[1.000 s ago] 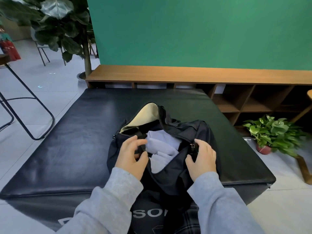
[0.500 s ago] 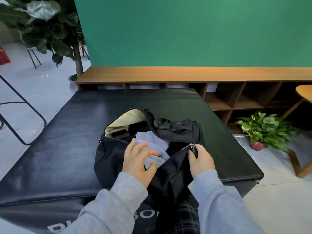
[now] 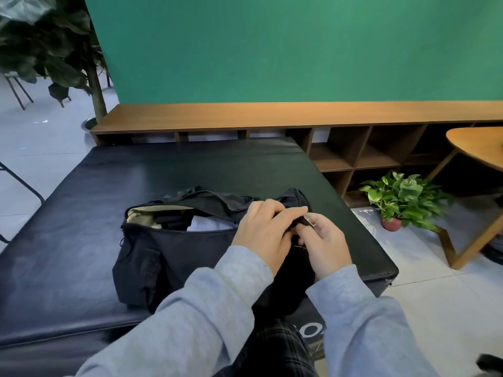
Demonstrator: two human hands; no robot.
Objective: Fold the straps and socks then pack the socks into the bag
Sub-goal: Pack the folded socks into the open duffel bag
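Head view: since half a second ago the left hand (image 3: pixel 261 235) has left the pale cloth in the bag's mouth and crossed to the zip end at about 3 o'clock of the bag (image 3: pixel 168 251), where it now meets the right hand (image 3: pixel 324 240); the bag's mouth has also drawn narrower. Left fingers are curled and pinching the dark fabric by the zip end; right fingers are curled, and the thumb and forefinger appear to pinch the metal zip pull (image 3: pixel 310 221). The bag lies on the black mat (image 3: pixel 81 213), near its 5 o'clock corner, close to the person. The mouth runs from 9 to 3 o'clock, still gaping on the 9 o'clock side, tan lining showing. Inside: a dark folded bundle, probably the socks (image 3: pixel 171 220), and just beside it at 3 o'clock a pale cloth (image 3: pixel 206 224). Straps cannot be told apart from the black folds at 12 o'clock. Judgement: packing looks done, closing is in hand. Risks: the pale cloth sits high against the zip line and could catch in the teeth if the pull is dragged across; the soft bag could slide along the mat if the left pinch slips. Black soft fabric, slack, wrinkled, side pocket at 7 o'clock.
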